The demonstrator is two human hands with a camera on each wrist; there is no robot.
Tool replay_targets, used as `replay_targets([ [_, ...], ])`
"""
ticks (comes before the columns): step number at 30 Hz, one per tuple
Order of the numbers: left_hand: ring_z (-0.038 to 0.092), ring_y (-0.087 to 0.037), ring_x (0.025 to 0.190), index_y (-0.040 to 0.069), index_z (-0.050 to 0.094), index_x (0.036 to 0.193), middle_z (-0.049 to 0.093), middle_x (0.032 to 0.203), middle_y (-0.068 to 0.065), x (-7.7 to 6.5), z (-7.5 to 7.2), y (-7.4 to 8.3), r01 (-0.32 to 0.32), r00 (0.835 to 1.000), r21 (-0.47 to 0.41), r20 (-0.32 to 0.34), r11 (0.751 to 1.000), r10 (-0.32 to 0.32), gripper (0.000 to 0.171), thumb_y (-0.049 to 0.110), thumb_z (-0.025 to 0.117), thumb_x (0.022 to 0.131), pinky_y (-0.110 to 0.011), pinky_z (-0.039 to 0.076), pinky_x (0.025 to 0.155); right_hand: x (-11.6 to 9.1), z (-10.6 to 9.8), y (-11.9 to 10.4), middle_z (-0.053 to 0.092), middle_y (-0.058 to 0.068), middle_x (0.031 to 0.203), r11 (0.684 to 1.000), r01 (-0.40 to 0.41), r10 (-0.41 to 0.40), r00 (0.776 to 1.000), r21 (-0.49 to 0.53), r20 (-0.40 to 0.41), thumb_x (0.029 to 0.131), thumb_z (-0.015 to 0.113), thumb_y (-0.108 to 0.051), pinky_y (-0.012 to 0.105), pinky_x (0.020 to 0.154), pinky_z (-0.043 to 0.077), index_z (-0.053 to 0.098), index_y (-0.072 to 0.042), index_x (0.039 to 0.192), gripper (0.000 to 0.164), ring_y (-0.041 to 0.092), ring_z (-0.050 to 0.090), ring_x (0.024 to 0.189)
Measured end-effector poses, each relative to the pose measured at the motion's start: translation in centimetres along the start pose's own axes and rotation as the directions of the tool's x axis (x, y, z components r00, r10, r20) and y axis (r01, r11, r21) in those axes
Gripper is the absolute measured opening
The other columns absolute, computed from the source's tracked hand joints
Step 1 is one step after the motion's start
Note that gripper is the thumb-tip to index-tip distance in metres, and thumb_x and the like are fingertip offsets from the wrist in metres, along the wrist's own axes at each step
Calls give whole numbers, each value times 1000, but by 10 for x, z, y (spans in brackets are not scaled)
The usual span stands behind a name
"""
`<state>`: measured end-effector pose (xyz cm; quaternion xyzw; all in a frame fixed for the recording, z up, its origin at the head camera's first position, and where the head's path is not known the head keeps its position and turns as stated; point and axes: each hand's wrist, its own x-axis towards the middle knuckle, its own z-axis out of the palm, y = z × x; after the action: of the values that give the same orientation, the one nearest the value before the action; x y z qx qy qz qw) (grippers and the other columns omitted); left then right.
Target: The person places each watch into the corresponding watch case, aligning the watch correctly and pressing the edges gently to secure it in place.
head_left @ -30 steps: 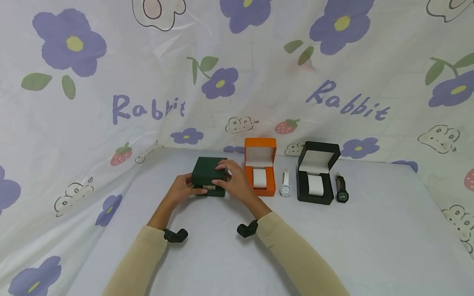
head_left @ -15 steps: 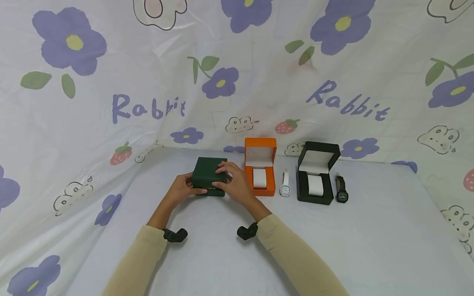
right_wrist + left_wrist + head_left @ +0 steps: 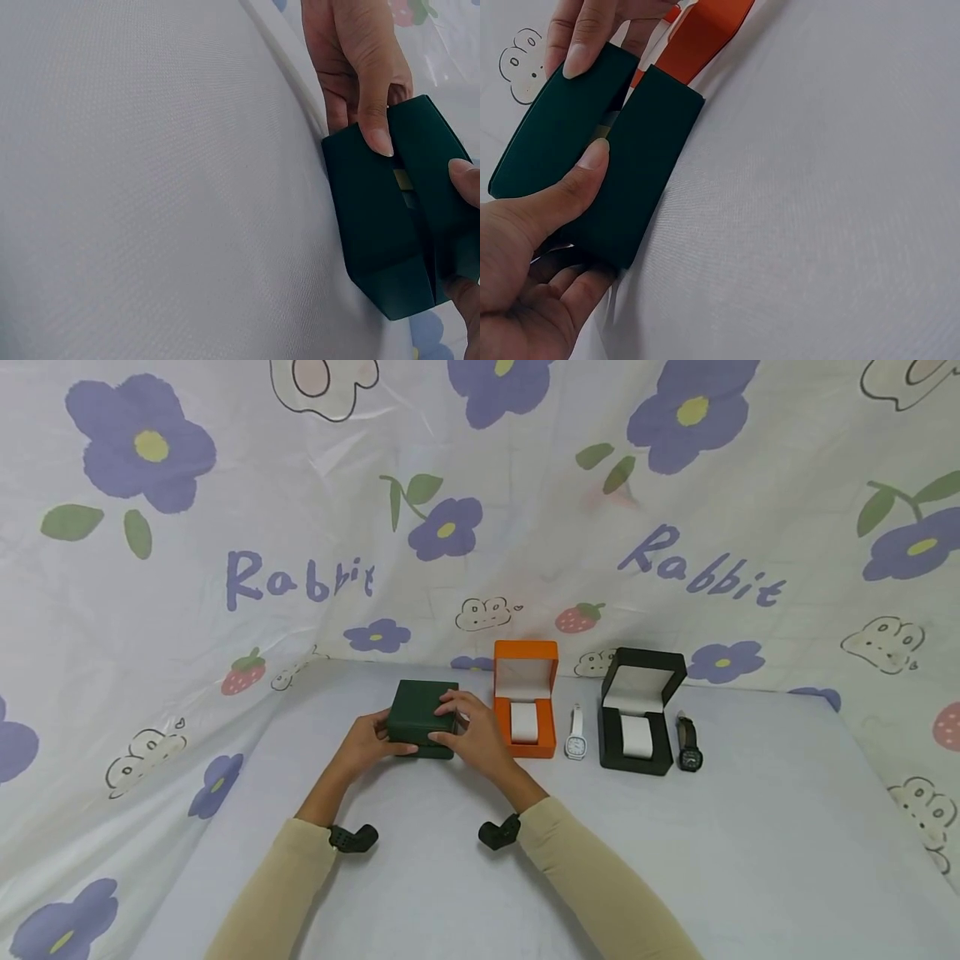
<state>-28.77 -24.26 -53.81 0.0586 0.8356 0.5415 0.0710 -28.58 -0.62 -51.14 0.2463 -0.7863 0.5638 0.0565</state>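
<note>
A dark green watch box (image 3: 422, 703) rests on the white-covered table, its lid lowered almost onto the base. Through the narrow slit in the right wrist view shows a small yellowish piece (image 3: 403, 180) inside. My left hand (image 3: 366, 745) grips the box's left side, thumb against the front near the slit, other fingers around the side. From the right, my right hand (image 3: 478, 732) holds the lid (image 3: 435, 161) between a thumb at its front edge and fingers over its top and side. Most of the box's interior is hidden.
Right of the hands stands an orange watch box (image 3: 525, 650), lid up, with a white cushion. Beside it lies a white watch (image 3: 576, 745). Farther right are an open black watch box (image 3: 637, 766) and a black watch (image 3: 688, 752). A printed cloth (image 3: 525, 552) hangs behind.
The green lid has come down toward the base, and the gap at the front has narrowed, covering the light-coloured piece seen there earlier. Both hands keep nearly the same place.
</note>
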Motion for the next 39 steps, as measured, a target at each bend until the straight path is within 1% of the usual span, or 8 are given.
replay_targets([
  [9,52,-36,134,-3,40,153,50,148,-23,2,-1,1,-17,1000,36,15,999,16,89,15,88,80,-44,46,109,1,0,2,58,17,137,1000,24,-24,1000,12,-2,80,83,4,51,103,49,72,1,109,31,34,48,137],
  [16,50,-39,135,-7,38,152,48,148,-26,1,-1,2,-41,999,35,32,999,40,86,9,86,82,-48,43,110,1,1,3,59,15,136,1000,23,-23,1000,-14,-2,80,85,2,47,103,50,73,0,108,31,32,50,135],
  [18,49,-42,135,-10,36,151,47,148,-29,-2,-1,10,-38,999,40,40,998,36,85,6,84,83,-50,43,110,1,1,3,59,15,136,1000,21,-21,1000,-20,0,80,85,2,46,103,50,73,0,108,31,32,50,135],
  [22,50,-41,135,-9,35,152,46,149,-28,-3,0,11,-40,998,39,43,998,38,87,6,85,82,-50,43,110,1,1,3,59,14,136,999,12,-12,1000,-38,7,81,85,-1,43,104,50,73,-1,108,30,29,49,136],
  [25,51,-38,135,-6,37,153,48,149,-25,0,0,4,-62,997,28,44,998,60,88,8,86,81,-47,44,110,0,0,3,58,13,137,999,6,-6,1000,-45,13,81,85,-3,41,105,49,73,-2,108,29,27,48,138],
  [28,51,-38,135,-5,39,152,48,149,-25,1,-1,2,-66,997,27,50,997,65,86,6,86,81,-47,44,110,0,1,3,58,13,137,999,10,-9,1000,-36,19,81,85,-3,40,106,48,73,-1,108,29,27,47,139],
  [33,49,-40,136,-7,39,151,48,149,-26,1,-1,1,-76,996,25,53,997,75,83,3,84,82,-48,43,111,0,1,4,57,14,138,999,13,-12,1000,-33,28,81,84,-2,39,108,46,73,0,108,30,27,45,140],
  [39,45,-43,137,-10,37,151,45,149,-29,1,0,2,-72,996,23,62,997,71,82,-1,82,83,-52,39,113,0,-1,3,56,14,139,996,23,-19,999,-84,48,82,84,-4,38,108,47,73,-3,110,29,27,47,138],
])
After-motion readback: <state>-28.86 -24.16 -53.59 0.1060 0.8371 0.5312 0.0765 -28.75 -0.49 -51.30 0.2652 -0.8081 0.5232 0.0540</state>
